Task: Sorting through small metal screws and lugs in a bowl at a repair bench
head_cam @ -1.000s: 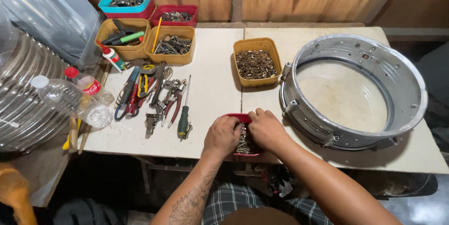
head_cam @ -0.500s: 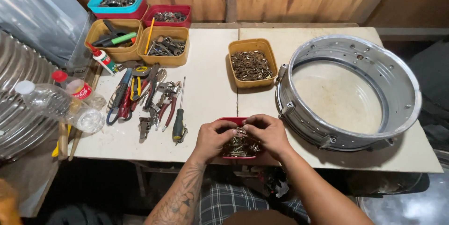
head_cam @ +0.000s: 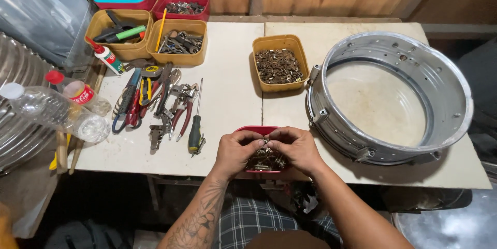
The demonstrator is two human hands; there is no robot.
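Red tub [head_cam: 257, 130] of small screws [head_cam: 265, 160] under both pinches at the table [head_cam: 228, 73] edge, left hand [head_cam: 235, 153] and right hand [head_cam: 297, 148] closed on a few pieces: best lifted slowly, fingertips tight, clear of the drum shell [head_cam: 388, 93] to the right.

Both hands over red tub [head_cam: 257, 131] of small metal parts at table [head_cam: 233, 73] front edge: left hand [head_cam: 235, 151] & right hand [head_cam: 297, 148] w/ fingertips meeting, pinching bits above tub. Screwdriver [head_cam: 195, 132] just left of left hand, pliers pile [head_cam: 155, 99] beyond. Yellow tub [head_cam: 279, 64] of rusty parts farther back. Metal drum hoop [head_cam: 388, 96] near right hand. Plastic bottles [head_cam: 57, 109] far left.
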